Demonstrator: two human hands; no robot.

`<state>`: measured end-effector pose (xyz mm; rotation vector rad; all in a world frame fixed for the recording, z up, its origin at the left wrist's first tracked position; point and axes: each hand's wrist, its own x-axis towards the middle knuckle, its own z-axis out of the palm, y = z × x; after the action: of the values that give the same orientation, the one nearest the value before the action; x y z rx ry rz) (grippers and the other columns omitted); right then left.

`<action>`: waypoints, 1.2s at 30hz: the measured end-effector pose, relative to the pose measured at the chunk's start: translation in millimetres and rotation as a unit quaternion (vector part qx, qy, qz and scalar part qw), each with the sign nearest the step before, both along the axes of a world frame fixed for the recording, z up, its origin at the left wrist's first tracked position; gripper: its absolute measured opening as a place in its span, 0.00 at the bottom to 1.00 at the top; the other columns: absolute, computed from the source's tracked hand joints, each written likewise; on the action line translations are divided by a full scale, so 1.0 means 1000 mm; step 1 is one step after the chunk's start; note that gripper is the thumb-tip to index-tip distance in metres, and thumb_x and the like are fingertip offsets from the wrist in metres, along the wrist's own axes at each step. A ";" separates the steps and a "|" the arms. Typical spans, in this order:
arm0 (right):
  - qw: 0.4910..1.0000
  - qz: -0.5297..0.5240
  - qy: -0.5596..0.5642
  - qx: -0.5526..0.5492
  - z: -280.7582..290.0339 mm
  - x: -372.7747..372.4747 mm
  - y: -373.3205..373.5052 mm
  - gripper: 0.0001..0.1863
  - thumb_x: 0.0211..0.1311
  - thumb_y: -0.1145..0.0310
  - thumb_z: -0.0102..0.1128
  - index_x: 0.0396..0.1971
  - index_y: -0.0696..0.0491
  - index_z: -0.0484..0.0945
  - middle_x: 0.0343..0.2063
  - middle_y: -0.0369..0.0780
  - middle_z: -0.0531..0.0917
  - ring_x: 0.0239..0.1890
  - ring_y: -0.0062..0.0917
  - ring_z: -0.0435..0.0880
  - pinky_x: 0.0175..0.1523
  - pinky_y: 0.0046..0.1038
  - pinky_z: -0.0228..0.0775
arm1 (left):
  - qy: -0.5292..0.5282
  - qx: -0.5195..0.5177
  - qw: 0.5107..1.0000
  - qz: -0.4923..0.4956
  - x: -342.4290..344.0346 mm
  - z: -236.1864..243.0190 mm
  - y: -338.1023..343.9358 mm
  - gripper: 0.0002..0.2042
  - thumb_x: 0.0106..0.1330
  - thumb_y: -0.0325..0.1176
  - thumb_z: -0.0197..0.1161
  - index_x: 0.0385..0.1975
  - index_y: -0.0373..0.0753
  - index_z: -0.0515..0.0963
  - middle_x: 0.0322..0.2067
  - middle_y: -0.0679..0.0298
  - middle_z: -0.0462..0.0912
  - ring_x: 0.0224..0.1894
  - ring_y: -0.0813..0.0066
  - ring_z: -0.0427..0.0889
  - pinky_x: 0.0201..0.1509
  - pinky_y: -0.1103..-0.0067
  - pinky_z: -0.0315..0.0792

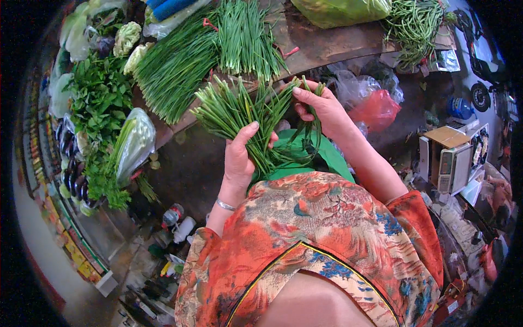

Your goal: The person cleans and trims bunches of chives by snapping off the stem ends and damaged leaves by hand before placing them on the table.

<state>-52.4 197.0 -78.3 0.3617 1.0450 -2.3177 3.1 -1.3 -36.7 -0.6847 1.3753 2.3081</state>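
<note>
My left hand (pixel 239 155) grips a bunch of long green chive stalks (pixel 234 109) near its lower part, the cut ends fanning up and to the left. My right hand (pixel 321 106) pinches a few of the same stalks (pixel 308 87) at the bunch's upper right; their thin ends loop down over a green cloth (pixel 327 155) on my lap. A silver bangle sits on my left wrist.
A wooden stall board (pixel 321 41) ahead carries piles of chives (pixel 180 65), long beans (pixel 417 24), leafy greens (pixel 101 92), cauliflower (pixel 126 35), aubergines (pixel 71 169) and a bagged green bundle (pixel 133 144). Plastic bags (pixel 373 106) lie to the right, a weighing scale (pixel 452 166) beyond them.
</note>
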 end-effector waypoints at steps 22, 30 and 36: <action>0.997 -0.016 -0.031 -0.068 0.009 0.006 -0.013 0.11 0.69 0.60 0.50 0.37 0.53 0.74 0.34 0.37 0.80 0.37 0.31 0.84 0.39 0.36 0.81 | -0.037 0.051 0.997 -0.036 -0.002 -0.001 0.005 0.17 0.65 0.28 0.53 0.52 0.29 0.72 0.41 0.54 0.82 0.36 0.65 0.84 0.37 0.75 0.79; 0.961 -0.143 0.007 -0.237 -0.007 -0.017 0.031 0.09 0.70 0.61 0.49 0.35 0.51 0.72 0.20 0.33 0.73 0.23 0.22 0.72 0.39 0.29 0.73 | -0.030 0.129 0.991 -0.008 -0.005 -0.003 0.005 0.18 0.65 0.27 0.51 0.53 0.26 0.71 0.47 0.51 0.80 0.47 0.61 0.81 0.54 0.69 0.77; 0.903 -0.132 0.272 0.304 0.024 -0.025 0.034 0.05 0.62 0.72 0.62 0.37 0.53 0.77 0.24 0.27 0.77 0.23 0.07 0.69 0.26 0.12 0.58 | -0.035 0.126 0.991 -0.029 -0.003 -0.009 0.003 0.16 0.65 0.27 0.51 0.52 0.30 0.71 0.43 0.50 0.81 0.45 0.60 0.82 0.52 0.67 0.77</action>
<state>-77.0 231.4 -54.2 0.0774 2.1288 -2.3256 -0.3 1.8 -45.6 -0.6305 1.0355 2.3339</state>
